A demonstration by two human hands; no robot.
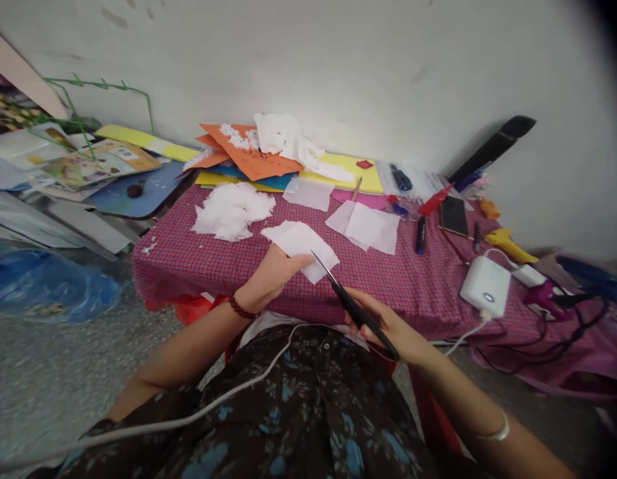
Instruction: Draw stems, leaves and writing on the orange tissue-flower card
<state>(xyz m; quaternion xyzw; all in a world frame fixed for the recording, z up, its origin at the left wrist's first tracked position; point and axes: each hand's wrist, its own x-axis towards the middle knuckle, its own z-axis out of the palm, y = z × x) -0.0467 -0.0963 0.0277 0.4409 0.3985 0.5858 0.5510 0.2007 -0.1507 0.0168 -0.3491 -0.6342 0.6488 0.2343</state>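
My left hand [271, 276] pinches a folded piece of white tissue paper [301, 246] and holds it up over the near edge of the low table. My right hand [388, 326] grips black-handled scissors [355, 306], whose blades point up and left and meet the paper's lower right edge. A heap of white paper cuttings [231, 209] lies on the red checked tablecloth [198, 259] to the left. More white tissue sheets [368, 226] lie flat just beyond the scissors.
Orange, yellow and blue card sheets [248, 159] are stacked against the wall. On the right lie a black marker [420, 234], a phone [454, 214], a white power bank [485, 285] with cables and a yellow glue gun [508, 243]. Books and a blue bag lie on the floor to the left.
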